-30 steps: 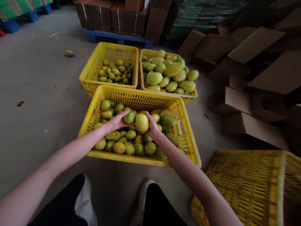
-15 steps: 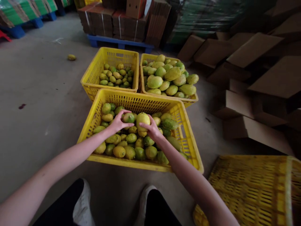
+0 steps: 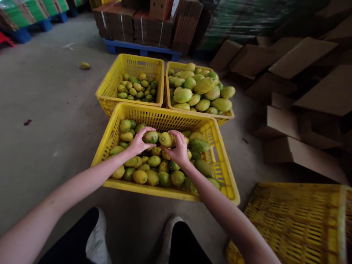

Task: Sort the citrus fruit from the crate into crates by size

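Note:
Over the near yellow crate [image 3: 167,196], my left hand [image 3: 140,142] is closed around a green-yellow lemon [image 3: 151,137], fingers above and thumb below. Close beside it, my right hand [image 3: 179,148] grips a yellower lemon [image 3: 166,139], its tipped end facing me. Both fruits are held above many other lemons [image 3: 140,176] that cover the crate's floor, in shades of green and yellow. At the crate's right side lie larger, longer green fruits [image 3: 200,145].
Behind stand a crate [image 3: 110,79] of small lemons and a crate [image 3: 229,114] heaped with large fruits. Another yellow crate [image 3: 291,220] is at lower right. Open cardboard boxes [image 3: 299,57] crowd the right. One lemon [image 3: 85,65] lies on the floor; flattened cartons sit on a blue pallet [image 3: 143,50].
The lemon in my right hand has turned from upright to end-on towards me, and the right fingers have moved over its top. My left hand keeps its hold almost unmoved.

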The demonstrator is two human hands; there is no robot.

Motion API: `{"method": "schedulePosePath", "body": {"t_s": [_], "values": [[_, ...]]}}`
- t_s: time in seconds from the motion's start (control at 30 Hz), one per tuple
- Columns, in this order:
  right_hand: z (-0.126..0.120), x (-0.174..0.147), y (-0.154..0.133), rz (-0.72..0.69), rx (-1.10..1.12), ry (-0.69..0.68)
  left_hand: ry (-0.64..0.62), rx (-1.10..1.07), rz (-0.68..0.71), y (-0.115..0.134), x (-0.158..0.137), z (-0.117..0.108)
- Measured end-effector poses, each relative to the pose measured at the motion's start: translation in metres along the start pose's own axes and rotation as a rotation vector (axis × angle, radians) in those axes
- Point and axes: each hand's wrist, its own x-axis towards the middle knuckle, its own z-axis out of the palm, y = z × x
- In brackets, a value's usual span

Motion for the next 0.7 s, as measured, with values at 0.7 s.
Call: {"method": "schedulePosePath", "body": {"t_s": [0.7], "values": [[0.015,0.007,-0.014,1.331,0.961,-0.019,0.08,-0.825,-1.037,0.012,0.011,-0.006]]}}
